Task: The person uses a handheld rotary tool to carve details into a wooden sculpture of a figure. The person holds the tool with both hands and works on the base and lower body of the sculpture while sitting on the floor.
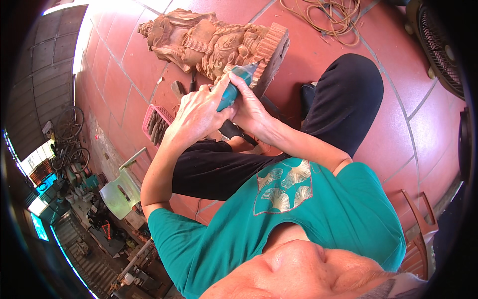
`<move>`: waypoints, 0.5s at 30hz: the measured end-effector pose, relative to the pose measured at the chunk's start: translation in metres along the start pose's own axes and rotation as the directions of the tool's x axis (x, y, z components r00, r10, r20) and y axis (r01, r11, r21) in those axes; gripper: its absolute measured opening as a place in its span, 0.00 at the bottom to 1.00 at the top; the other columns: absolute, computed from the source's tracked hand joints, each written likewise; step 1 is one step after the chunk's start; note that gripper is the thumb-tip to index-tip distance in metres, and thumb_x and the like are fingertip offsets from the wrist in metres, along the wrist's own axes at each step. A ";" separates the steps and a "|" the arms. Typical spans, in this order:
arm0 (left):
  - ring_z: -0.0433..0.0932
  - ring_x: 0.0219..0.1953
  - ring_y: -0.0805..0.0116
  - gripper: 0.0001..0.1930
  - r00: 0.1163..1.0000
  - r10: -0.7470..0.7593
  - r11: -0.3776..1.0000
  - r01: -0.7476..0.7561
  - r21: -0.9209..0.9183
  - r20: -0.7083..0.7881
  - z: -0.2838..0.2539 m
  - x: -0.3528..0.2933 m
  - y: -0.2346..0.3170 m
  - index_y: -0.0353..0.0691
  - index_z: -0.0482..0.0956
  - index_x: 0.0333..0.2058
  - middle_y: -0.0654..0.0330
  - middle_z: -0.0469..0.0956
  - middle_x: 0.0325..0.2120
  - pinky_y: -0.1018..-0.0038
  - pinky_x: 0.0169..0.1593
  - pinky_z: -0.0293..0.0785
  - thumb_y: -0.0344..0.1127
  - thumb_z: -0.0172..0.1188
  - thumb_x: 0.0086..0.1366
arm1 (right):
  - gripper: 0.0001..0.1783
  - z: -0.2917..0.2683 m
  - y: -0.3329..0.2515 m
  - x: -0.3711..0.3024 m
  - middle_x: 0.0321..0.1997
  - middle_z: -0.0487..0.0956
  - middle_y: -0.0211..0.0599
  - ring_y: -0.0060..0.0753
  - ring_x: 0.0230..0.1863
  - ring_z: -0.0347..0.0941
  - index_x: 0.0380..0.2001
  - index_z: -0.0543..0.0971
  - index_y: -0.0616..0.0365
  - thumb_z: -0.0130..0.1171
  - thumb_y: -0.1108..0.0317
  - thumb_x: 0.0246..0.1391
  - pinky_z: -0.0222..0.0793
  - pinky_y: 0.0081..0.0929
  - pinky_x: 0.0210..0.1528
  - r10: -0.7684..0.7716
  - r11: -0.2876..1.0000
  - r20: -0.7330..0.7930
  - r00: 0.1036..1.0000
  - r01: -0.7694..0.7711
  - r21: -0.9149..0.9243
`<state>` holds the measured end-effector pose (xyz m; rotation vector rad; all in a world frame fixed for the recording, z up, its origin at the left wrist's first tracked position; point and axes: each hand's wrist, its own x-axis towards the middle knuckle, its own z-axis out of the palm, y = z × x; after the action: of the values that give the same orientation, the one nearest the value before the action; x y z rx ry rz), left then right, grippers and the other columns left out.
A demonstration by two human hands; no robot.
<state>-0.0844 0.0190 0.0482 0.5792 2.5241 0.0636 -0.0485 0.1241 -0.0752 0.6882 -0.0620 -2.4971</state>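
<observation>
A carved wooden statue (209,42) lies on its side on the red tiled floor, its base toward the right. Both my hands are closed around a teal handheld power tool (228,95). Its greyish front end meets the carving near the base, or hovers just over it; I cannot tell which. My left hand (196,110) wraps the body from the left, fingers reaching toward the front. From the other side, my right hand (250,110) grips it with the thumb along the top. The exact kind of tool is partly hidden by my fingers.
Left of my legs stands a pink basket (148,121) holding several brown sticks or handles. Coiled hose or cord (338,21) lies at the far right, near a dark fan (440,47). A pale green chair (119,195) and bicycles (69,124) are at left, a brown chair (423,226) at right.
</observation>
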 end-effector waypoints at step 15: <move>0.80 0.41 0.38 0.42 1.000 -0.029 0.999 0.028 0.020 0.011 -0.003 -0.001 0.001 0.44 0.60 0.70 0.39 0.79 0.39 0.51 0.47 0.74 0.44 0.67 0.59 | 0.20 -0.003 0.000 0.008 0.45 0.80 0.26 0.27 0.47 0.79 0.47 0.75 0.45 0.69 0.51 0.59 0.76 0.32 0.52 0.041 0.999 0.048 0.998 -0.042 0.007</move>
<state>-0.0850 0.0197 0.0509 0.5497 2.5239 0.0245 -0.0530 0.1200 -0.0817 0.6238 -0.1024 -2.4748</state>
